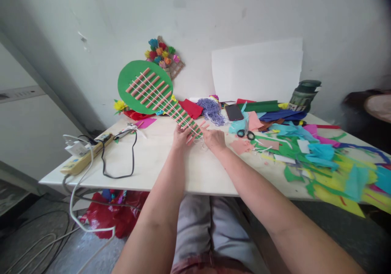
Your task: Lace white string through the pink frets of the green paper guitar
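A green paper racket (146, 87) with pink strips and white strings woven across it stands tilted, its round head raised toward the wall and its handle end resting on the white table (159, 164). My left hand (181, 137) grips the handle end from the left, fingers closed round it. My right hand (214, 138) holds the same end from the right, fingers pinched at the loose white strings hanging there.
Black-handled scissors (246, 133), a phone (233, 112), purple yarn (210, 110) and many coloured paper scraps (320, 155) cover the right half. A glue gun (126, 131) with a black cord and a power strip (82, 160) lie at left. A paper-flower piece (163, 56) leans on the wall. A dark jar (304, 96) stands at the back right.
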`<action>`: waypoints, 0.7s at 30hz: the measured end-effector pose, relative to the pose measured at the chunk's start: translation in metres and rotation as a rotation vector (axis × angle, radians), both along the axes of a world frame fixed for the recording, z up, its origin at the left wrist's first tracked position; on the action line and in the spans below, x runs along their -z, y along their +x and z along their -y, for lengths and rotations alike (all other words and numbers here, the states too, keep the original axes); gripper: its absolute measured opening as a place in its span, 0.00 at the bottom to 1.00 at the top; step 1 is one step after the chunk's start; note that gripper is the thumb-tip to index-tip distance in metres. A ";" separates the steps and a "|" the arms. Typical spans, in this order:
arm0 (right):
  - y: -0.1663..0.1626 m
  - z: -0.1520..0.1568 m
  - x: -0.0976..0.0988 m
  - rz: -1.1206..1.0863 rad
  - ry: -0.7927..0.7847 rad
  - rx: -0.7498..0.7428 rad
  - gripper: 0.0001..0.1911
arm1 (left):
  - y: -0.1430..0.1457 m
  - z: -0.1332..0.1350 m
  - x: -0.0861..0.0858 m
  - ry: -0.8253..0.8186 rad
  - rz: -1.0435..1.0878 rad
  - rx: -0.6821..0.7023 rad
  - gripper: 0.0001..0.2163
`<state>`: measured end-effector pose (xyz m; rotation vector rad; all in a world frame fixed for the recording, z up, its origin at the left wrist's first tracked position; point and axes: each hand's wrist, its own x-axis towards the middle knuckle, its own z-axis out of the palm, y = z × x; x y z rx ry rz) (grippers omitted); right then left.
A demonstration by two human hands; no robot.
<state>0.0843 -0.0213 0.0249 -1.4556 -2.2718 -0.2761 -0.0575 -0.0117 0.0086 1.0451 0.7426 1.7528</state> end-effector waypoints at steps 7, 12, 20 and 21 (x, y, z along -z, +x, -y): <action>-0.002 0.000 0.000 0.008 -0.022 0.013 0.23 | 0.002 0.003 -0.003 -0.001 -0.003 0.009 0.26; -0.002 0.000 -0.001 0.027 -0.031 0.018 0.22 | 0.002 0.002 -0.002 -0.002 -0.017 0.010 0.24; -0.003 0.002 -0.003 0.045 -0.037 0.021 0.22 | 0.001 0.001 0.001 -0.015 -0.027 0.001 0.23; -0.003 0.002 -0.004 0.048 -0.036 0.020 0.22 | 0.001 0.001 0.001 -0.016 -0.028 0.001 0.23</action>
